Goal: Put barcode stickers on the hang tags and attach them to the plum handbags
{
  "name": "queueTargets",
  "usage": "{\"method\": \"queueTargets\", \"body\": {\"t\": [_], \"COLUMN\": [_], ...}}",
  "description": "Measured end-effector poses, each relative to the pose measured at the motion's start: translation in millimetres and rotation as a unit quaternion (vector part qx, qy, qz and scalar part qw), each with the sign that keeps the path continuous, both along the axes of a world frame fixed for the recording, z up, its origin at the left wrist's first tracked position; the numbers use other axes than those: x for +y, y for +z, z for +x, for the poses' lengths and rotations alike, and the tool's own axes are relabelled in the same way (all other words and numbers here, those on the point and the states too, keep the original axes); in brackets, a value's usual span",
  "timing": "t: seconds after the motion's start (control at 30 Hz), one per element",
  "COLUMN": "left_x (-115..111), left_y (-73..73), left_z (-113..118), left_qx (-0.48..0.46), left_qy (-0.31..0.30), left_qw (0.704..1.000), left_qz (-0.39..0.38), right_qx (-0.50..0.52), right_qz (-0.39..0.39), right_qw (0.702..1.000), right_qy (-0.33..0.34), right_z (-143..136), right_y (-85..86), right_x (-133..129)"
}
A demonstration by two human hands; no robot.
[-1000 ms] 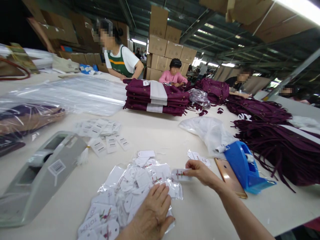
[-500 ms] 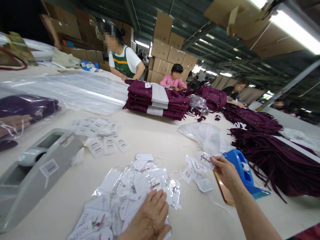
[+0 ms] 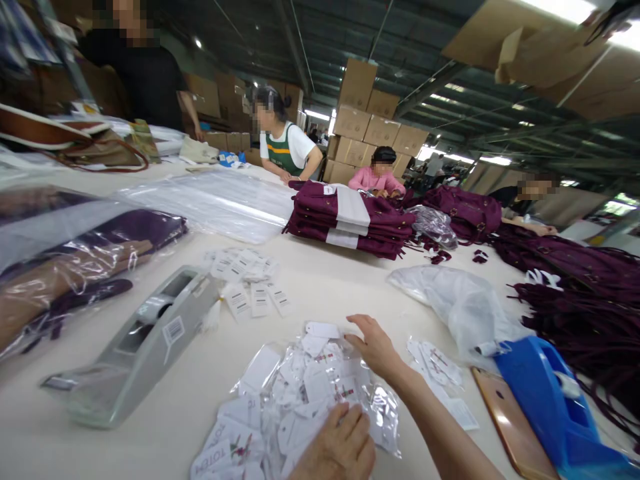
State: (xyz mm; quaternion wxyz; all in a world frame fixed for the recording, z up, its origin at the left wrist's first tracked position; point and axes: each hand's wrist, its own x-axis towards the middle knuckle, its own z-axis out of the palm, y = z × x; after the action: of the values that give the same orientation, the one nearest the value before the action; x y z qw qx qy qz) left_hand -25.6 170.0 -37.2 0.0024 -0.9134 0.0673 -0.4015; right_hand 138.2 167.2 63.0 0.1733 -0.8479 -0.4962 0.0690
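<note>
White hang tags (image 3: 320, 383) lie heaped on clear plastic at the front of the table, some printed with coloured motifs. On the near side of this heap rests my left hand (image 3: 340, 443), its fingers lying over the tags without gripping one. My right hand (image 3: 375, 347) hovers at the heap's far right edge, thumb and fingers apart, holding nothing. Just beyond its fingertips is a blank white tag (image 3: 323, 330). To the right, a smaller group of tags (image 3: 437, 363) is partly hidden behind my right forearm.
A grey tape dispenser (image 3: 135, 347) and barcode labels (image 3: 250, 300) are on the left. A phone (image 3: 513, 423) and blue tape dispenser (image 3: 545, 393) lie right. Folded purple bags (image 3: 320, 213) are stacked behind. Another person's arm (image 3: 75, 273) reaches under plastic at left; co-workers stand beyond.
My right hand has let go of a tag at the small right-hand group and moved left to the main heap. My left hand stays on the heap. The view has turned left.
</note>
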Motion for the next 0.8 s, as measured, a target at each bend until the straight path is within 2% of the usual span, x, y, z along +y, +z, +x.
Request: {"method": "queueTargets", "body": {"t": [0.07,0.17,0.3,0.47,0.63,0.73,0.8], "left_x": [-1.4,-3.9,-5.8,-4.8,-2.1,-1.4,-2.0], "left_y": [-5.9,-15.6,-20.4,-8.1,5.8,6.3,4.4], "left_z": [4.3,10.9,16.1,13.0,8.1,5.5,4.3], "left_qx": [-0.012,-0.034,-0.075,-0.055,-0.065,-0.022,0.008], "left_qy": [0.003,0.007,0.006,0.009,0.009,0.005,0.001], "left_qw": [1.000,0.999,0.997,0.998,0.997,1.000,1.000], "left_qz": [0.007,0.013,-0.005,-0.014,-0.037,-0.021,-0.007], "right_qx": [-0.002,-0.021,-0.075,-0.106,-0.106,-0.108,-0.110], "right_qz": [-0.041,-0.102,-0.147,-0.186,-0.179,-0.155,-0.139], "right_qw": [0.998,0.987,0.970,0.957,0.965,0.979,0.984], "right_qy": [0.052,0.121,0.177,0.194,0.157,0.079,0.012], "right_z": [-6.7,-11.1,-18.3,-28.1,-24.0,-7.7,10.2], "right_y": [3.1,9.2,17.5,20.6,18.0,20.8,25.4], "right_x": [28.1,47.5,46.5,47.3,51.0,38.5,19.5]}}
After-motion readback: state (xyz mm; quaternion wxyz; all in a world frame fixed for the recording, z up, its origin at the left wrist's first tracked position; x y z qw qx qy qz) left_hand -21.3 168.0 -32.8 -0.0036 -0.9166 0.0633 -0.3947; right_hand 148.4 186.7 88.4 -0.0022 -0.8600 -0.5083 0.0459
